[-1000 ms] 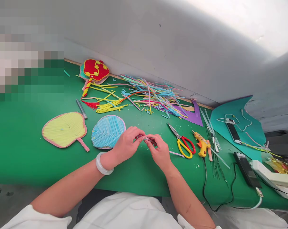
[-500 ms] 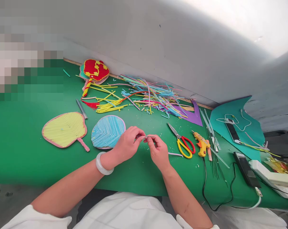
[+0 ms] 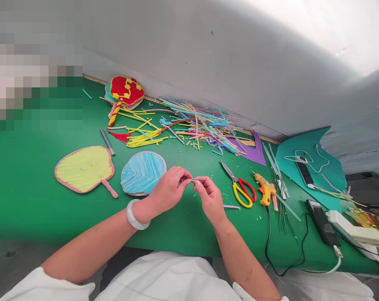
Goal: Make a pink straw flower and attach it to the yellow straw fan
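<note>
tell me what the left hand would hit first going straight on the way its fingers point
The left hand would likely meet the right hand first, just ahead along the thin strip both seem to pinch; the exact depth between them is unclear.

Centre: a strip (image 3: 202, 180) between left hand (image 3: 171, 184) and right hand (image 3: 212, 200). On the table (image 3: 26, 188), panel (image 3: 143, 172) and fan (image 3: 84, 169) lie left, scissors (image 3: 235, 180) and glue gun (image 3: 266, 194) right, strip pile (image 3: 203, 121) upper centre, behind.
</note>
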Available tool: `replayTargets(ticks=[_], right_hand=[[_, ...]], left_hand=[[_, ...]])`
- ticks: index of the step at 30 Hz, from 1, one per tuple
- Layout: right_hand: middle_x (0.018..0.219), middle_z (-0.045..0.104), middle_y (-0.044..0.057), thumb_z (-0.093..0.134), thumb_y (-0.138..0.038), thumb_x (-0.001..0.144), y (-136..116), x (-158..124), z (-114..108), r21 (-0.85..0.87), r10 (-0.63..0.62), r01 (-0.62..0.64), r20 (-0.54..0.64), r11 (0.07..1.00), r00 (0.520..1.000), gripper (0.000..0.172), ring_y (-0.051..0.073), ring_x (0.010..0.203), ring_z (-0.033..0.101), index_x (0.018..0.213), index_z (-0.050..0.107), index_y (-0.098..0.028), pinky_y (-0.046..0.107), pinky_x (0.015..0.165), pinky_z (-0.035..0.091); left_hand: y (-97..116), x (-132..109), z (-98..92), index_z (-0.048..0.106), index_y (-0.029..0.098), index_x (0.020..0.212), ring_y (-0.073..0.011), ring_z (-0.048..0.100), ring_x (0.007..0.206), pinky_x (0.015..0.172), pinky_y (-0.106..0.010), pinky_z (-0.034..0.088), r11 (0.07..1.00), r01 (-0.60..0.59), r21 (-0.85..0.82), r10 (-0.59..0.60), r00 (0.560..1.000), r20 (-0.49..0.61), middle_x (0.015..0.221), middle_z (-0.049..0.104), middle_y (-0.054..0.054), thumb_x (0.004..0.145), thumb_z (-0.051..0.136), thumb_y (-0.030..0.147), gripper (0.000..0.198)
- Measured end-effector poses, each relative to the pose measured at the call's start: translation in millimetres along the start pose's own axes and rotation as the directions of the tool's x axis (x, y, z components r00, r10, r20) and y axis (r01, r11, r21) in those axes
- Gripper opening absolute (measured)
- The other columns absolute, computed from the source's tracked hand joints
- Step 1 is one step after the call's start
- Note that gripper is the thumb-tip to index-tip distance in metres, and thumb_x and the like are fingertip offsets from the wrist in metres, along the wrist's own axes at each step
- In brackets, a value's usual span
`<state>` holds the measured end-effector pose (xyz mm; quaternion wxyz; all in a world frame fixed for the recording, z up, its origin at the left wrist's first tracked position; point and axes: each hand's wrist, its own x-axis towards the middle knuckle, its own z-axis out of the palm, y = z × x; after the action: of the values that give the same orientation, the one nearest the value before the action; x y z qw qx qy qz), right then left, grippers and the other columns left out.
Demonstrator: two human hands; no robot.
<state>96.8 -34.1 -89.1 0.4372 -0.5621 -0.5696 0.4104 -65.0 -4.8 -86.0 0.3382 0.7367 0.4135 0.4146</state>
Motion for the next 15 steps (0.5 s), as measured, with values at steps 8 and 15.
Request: replayTargets(ticks=[8,15], right_hand=[[0.071,0.056,-0.001,0.051,-0.046,0.093,-1.5,3.0,0.4,-0.112,-0.028,0.023,-0.046,0.993,0.999,0.028,0.013,0.063,0.048,0.085,0.06,-0.021,0.025,0.058,0.04],[0.075,0.058,-0.001,0.05,-0.042,0.095,3.6,3.7,-5.6,-0.176,-0.075,0.077,0.017,0.981,0.997,0.025,0.013,0.065,0.05,0.085,0.06,-0.021,0.025,0.059,0.04]], left_hand=[[-8.1,-1.5,3.2,0.059,0.018,0.11,-0.0192,0.062,0.089,0.077,-0.034,0.052,1.0,0.013,0.007,-0.013,1.0,0.012,0.096,0.065,-0.007,0.092,0.055,0.016,0.019],[-1.5,3.9,-8.1,0.066,0.019,0.094,-0.0187,0.063,0.081,0.074,-0.032,0.049,0.995,0.04,0.094,-0.062,0.967,0.248,0.091,0.07,-0.005,0.098,0.046,0.026,0.022]])
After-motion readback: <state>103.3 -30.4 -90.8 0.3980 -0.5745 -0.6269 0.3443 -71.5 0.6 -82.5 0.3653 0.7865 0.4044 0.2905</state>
